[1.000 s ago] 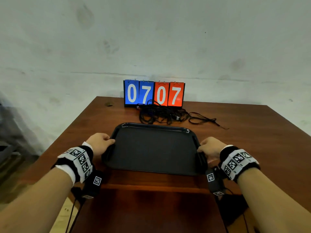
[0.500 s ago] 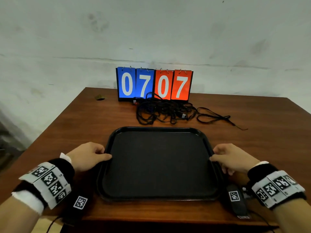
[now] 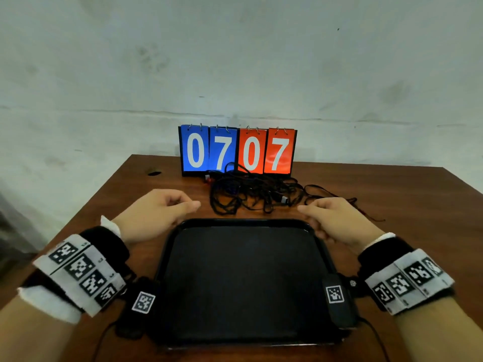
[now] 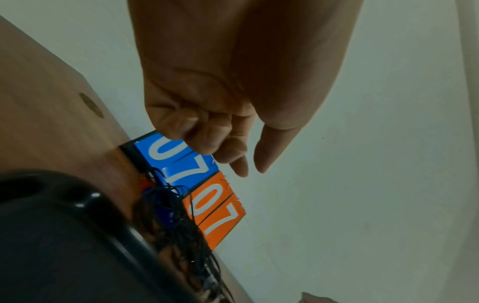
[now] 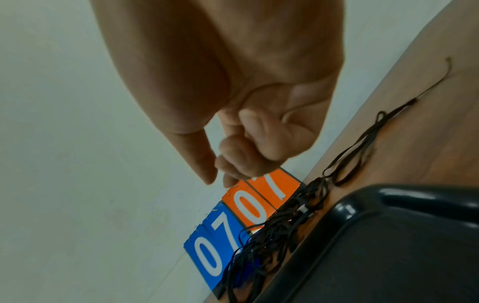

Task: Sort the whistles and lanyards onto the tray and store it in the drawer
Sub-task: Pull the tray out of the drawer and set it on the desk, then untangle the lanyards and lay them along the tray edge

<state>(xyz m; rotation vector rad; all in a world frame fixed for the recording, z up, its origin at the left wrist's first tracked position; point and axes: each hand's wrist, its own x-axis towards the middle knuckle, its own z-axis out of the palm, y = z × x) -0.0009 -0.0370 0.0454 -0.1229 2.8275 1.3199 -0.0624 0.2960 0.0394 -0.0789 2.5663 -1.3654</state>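
A black tray [image 3: 167, 257] lies empty on the wooden table [image 3: 405, 205] right in front of me. Just behind it sits a tangled pile of black lanyards [image 3: 251, 192], with small red and blue pieces among the cords. My left hand [image 3: 188, 203] hovers above the tray's far left corner, fingers loosely curled and holding nothing. My right hand [image 3: 305, 209] hovers above the far right corner in the same way. In the left wrist view the left hand [image 4: 233, 147] is clear of the lanyards [image 4: 176, 225]. In the right wrist view the right hand [image 5: 233, 155] is empty above the cords [image 5: 272, 235].
A flip scoreboard [image 3: 237, 151] reading 07 07 stands at the table's back edge against the wall, right behind the lanyards. One loose cord [image 3: 366, 207] trails to the right of the pile. A small round hole [image 3: 154, 173] marks the table's back left.
Both hands have let go of the tray's side rims and moved forward and up toward the lanyard pile. The tray now rests farther onto the table.
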